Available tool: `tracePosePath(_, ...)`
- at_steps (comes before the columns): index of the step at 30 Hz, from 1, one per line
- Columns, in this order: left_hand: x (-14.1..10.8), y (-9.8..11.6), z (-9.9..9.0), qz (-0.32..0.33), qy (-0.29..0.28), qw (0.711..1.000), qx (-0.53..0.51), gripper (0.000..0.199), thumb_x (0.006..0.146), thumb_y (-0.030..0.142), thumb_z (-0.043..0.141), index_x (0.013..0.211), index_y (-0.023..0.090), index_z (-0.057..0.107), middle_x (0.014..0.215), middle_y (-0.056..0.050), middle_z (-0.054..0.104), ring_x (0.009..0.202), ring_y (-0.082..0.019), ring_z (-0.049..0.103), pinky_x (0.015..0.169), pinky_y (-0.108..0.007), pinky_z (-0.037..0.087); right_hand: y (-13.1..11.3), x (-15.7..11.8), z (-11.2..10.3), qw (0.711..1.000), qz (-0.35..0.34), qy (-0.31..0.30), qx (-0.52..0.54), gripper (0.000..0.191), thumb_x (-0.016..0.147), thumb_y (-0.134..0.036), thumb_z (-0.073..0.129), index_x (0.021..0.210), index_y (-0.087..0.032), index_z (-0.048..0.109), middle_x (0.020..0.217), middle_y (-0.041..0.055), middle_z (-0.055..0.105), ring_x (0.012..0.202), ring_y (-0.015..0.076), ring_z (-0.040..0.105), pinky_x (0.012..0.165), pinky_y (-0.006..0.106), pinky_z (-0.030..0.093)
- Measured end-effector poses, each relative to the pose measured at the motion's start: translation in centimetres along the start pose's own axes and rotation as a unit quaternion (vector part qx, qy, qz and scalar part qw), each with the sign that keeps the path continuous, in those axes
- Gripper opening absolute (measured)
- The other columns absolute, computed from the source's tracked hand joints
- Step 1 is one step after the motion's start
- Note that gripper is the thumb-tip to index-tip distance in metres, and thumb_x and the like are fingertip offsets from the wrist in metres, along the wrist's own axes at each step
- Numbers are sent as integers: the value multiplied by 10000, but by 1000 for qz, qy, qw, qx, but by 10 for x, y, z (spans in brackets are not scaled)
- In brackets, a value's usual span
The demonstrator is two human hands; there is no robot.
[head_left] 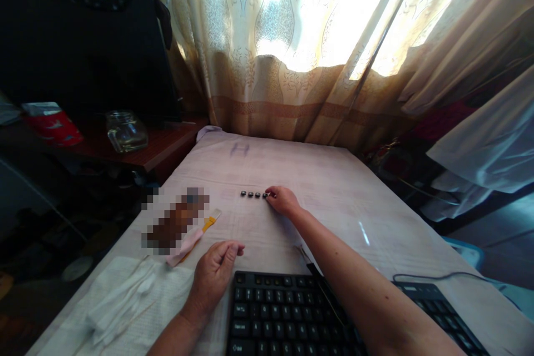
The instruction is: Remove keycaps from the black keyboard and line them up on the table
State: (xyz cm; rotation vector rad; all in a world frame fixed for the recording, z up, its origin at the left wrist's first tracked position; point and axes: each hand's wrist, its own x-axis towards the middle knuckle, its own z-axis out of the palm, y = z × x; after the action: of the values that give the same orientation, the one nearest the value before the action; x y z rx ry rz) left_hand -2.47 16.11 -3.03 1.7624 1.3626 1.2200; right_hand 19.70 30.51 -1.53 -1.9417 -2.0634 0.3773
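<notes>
Several small black keycaps (251, 194) lie in a short row on the pale cloth. At the right end of that row, my right hand (281, 200) has its thumb and fingertips pinched at the last black piece (265, 195). My left hand (219, 267) rests on the cloth left of the black keyboard (283, 311), its fingers curled together; whatever they may hold is hidden. Under my right forearm, a tool with a dark handle (319, 278) lies partly across the keyboard, its metal tip toward the row.
A brush (209, 223) with a pink handle lies at left, near white cloths (125, 295) and a blurred-out patch. A glass jar (126, 132) and red packet (54, 125) stand on the wooden shelf (162, 142). Another keyboard section (442, 311) and cable (438, 276) are at right.
</notes>
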Motion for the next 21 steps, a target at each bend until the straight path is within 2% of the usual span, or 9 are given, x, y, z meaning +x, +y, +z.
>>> tracePosePath(8,-1,-2,1,-11,-1,1000,-11,340,873,422,487,798,195,730,756,-59,742,766,-209,700,740,-306,559,3,1,3,1000,4,-4,11,314,838,-193,565,1128,-221,680,1040,36,732,929,169,666,821,241,473)
tracePosePath(13,0,-3,1,-13,-5,1000,-10,340,862,425,487,806,190,727,751,-59,741,760,-212,698,749,-317,556,12,-8,-11,1000,3,-21,15,309,845,-178,552,1119,-216,690,1033,40,738,927,171,674,823,245,485)
tracePosePath(17,1,-2,-1,-23,-14,1000,-3,347,848,439,486,808,186,721,769,-63,746,792,-223,700,773,-331,550,29,-30,-28,999,-5,-34,12,261,834,-193,573,1043,-223,726,1032,41,739,940,195,671,840,274,488)
tracePosePath(21,1,1,-3,-25,-33,999,4,356,833,460,489,799,191,719,773,-58,747,807,-229,695,790,-337,542,47,-77,-41,999,-16,-40,19,243,836,-183,571,996,-245,742,1005,22,743,922,185,667,846,280,491)
